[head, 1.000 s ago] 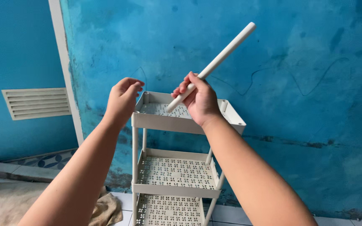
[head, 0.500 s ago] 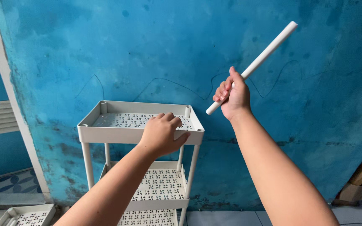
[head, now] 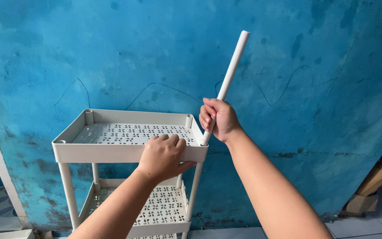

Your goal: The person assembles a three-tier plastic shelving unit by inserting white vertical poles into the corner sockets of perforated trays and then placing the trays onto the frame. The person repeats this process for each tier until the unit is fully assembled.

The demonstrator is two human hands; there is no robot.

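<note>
Up against the blue wall (head: 315,66) stood our white shelf rack (head: 129,155), two of its perforated trays showing in the head view. Our left hand (head: 163,157) lay on the front rim of the top tray (head: 111,152) near its right corner, fingers curled loosely over the edge and thumb along the outside, so more resting there than gripping anything. Our right hand (head: 219,119) was wrapped tight around a white tube (head: 227,82), which leaned a bit to the right, its lower tip sitting right at the tray's front right corner socket. Down in the right corner, some cardboard boxes (head: 370,188) sat on the tiled floor (head: 368,225).
</note>
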